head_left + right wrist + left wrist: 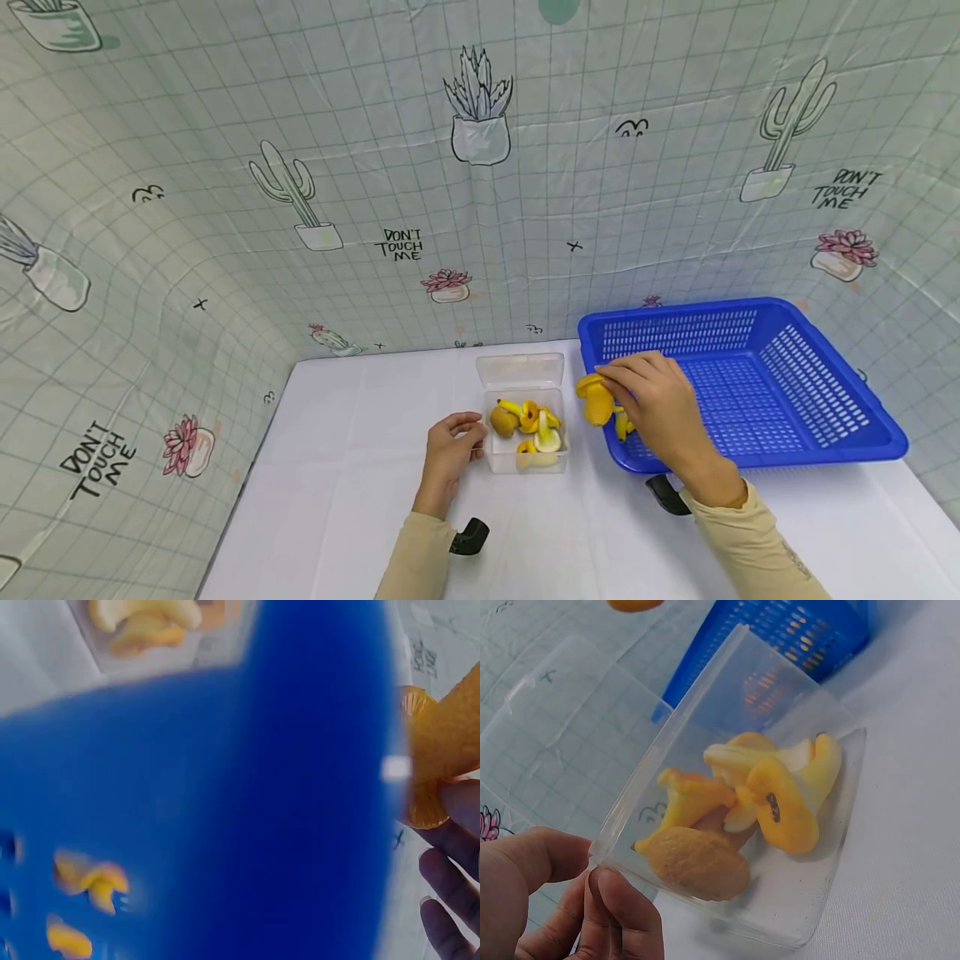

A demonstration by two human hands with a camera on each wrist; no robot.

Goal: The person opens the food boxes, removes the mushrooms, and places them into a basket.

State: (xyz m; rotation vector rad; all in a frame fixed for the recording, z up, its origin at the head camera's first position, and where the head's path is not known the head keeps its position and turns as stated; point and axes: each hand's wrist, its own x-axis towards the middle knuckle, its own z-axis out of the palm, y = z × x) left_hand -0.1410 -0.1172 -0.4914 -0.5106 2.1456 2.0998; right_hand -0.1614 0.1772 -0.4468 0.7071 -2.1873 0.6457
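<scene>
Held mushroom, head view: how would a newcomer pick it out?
Find the blue basket, then the right hand's grip at its left side. It pinches the yellow mushroom, the only one held up; neighbours lie in the basket or clear box.

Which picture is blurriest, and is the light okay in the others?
The right wrist view is blurriest: the blue basket fills its middle, badly out of focus; head is bright and fairly even, left hand and right hand reasonably sharp; left wrist looks duller, but the clear box reads well.

Head looks down — wrist views, seemingly, close.
</scene>
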